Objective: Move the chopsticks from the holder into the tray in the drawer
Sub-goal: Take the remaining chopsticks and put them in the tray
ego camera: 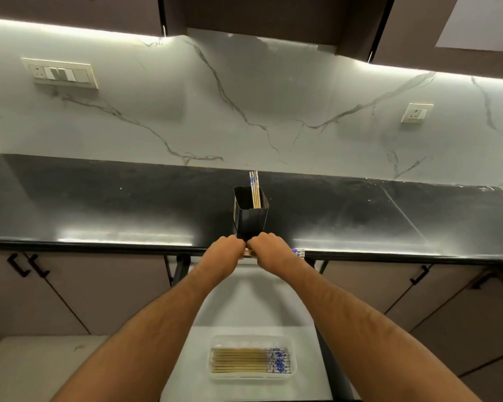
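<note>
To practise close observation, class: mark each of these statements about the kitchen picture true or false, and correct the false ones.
1. The black holder is empty. False: a few chopsticks stand in it.
2. The clear tray in the open drawer already holds chopsticks. True.
3. The left hand and right hand together hold a bunch of chopsticks at the counter's edge. True.
4. The holder lies on its side. False: it stands upright.
5. The tray sits on the counter. False: it is in the drawer.
</note>
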Motion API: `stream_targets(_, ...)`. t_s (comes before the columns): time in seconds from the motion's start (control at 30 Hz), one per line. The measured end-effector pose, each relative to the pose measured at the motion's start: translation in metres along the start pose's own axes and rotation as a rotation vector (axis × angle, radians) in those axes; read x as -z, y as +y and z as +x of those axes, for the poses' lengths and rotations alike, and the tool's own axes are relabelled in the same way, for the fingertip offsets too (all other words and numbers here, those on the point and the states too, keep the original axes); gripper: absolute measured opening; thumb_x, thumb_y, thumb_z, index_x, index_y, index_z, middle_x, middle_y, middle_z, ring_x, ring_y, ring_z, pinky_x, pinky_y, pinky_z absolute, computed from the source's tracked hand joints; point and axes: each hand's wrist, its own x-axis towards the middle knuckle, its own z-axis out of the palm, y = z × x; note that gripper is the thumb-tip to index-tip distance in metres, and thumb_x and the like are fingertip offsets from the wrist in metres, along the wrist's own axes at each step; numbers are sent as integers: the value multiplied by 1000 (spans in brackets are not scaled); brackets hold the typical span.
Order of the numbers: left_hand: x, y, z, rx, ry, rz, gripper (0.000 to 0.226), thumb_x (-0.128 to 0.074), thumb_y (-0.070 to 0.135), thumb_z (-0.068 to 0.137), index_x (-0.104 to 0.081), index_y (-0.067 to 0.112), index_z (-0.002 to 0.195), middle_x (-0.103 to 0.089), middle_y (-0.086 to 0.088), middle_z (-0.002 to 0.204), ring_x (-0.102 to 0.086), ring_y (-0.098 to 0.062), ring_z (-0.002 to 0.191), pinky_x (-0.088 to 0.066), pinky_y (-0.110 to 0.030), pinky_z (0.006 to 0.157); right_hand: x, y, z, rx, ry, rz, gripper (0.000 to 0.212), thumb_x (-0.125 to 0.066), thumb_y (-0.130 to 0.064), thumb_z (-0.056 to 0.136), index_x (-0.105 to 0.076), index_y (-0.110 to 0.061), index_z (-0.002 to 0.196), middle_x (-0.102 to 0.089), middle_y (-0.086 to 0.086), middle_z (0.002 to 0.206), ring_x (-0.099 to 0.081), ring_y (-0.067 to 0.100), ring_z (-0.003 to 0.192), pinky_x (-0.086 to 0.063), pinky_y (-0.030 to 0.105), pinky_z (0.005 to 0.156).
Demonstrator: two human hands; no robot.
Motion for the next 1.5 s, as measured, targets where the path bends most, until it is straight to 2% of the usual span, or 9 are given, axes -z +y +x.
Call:
stream_targets(0.23, -28, 2, -11, 29, -37, -48, 17, -56, 9, 98, -68, 11, 111, -66, -12, 106, -64, -27, 94, -50, -33, 79, -32, 40, -26, -33, -73, -28, 16, -63, -9, 94, -67, -12, 110, -68, 9, 98, -66, 26, 87, -58, 39, 83)
stream_targets(0.4, -63, 13, -16, 31, -61, -121, 12, -60, 17, 98, -68, 14, 106, -66, -8, 98, -56, -19, 79, -48, -28, 73, -61, 46, -39, -23, -114, -27, 12, -60, -8, 95, -68, -12, 103, -68, 10, 96, -66, 27, 85, -56, 37, 78)
stream_targets(0.53, -96, 16, -31, 15, -103, -135, 12, -55, 12, 97, -64, 17, 103, -65, -7, 98, -63, -24, 83, -56, -36, 80, -99, 43, -54, -35, -164, 10, 9, -58, -9, 95, -66, -12, 99, -66, 10, 96, -57, 24, 76, -45, 32, 68)
stream_targets(0.63, -125, 19, -46, -19, -137, -158, 16, -52, 8, 97, -64, 17, 102, -67, -6, 95, -64, -26, 82, -57, -39, 79, -134, 40, -69, -43, -197, 40, 13, -58, -4, 93, -66, -9, 101, -65, 12, 98, -65, 31, 87, -43, 33, 69)
stream_targets(0.93, -209, 24, -82, 63, -292, -234, 23, -53, 3, 94, -72, 15, 94, -71, -6, 91, -67, -22, 80, -56, -31, 75, -226, 27, -91, -48, -306, 138, 23, -59, 8, 87, -71, -8, 99, -70, 13, 90, -68, 32, 80, -58, 40, 73)
stream_targets(1.03, -227, 26, -86, 107, -336, -259, 24, -50, 3, 93, -72, 12, 98, -70, -7, 96, -67, -24, 87, -56, -33, 81, -247, 24, -93, -41, -322, 139, 26, -57, 11, 83, -70, -7, 96, -68, 13, 89, -67, 32, 80, -53, 39, 67)
stream_targets(1.2, -248, 24, -80, 190, -391, -314, 26, -49, 4, 93, -74, 9, 97, -69, -9, 101, -66, -23, 91, -54, -29, 81, -273, 22, -93, 3, -336, 166, 18, -63, 1, 87, -69, -9, 101, -62, 11, 100, -65, 31, 83, -43, 35, 66)
stream_targets(1.37, -266, 21, -76, 218, -502, -345, 19, -54, 1, 89, -72, 3, 91, -72, -16, 99, -72, -30, 90, -57, -35, 77, -288, 21, -87, 3, -441, 236, 15, -63, -9, 89, -73, -13, 100, -69, 10, 100, -66, 27, 89, -52, 34, 79)
stream_targets(1.5, -277, 23, -78, 201, -520, -294, 19, -60, 8, 89, -76, 11, 98, -69, -11, 101, -71, -27, 86, -61, -36, 81, -292, 23, -85, -28, -447, 232, 14, -64, -18, 88, -73, -19, 99, -72, 5, 95, -67, 25, 86, -55, 34, 82)
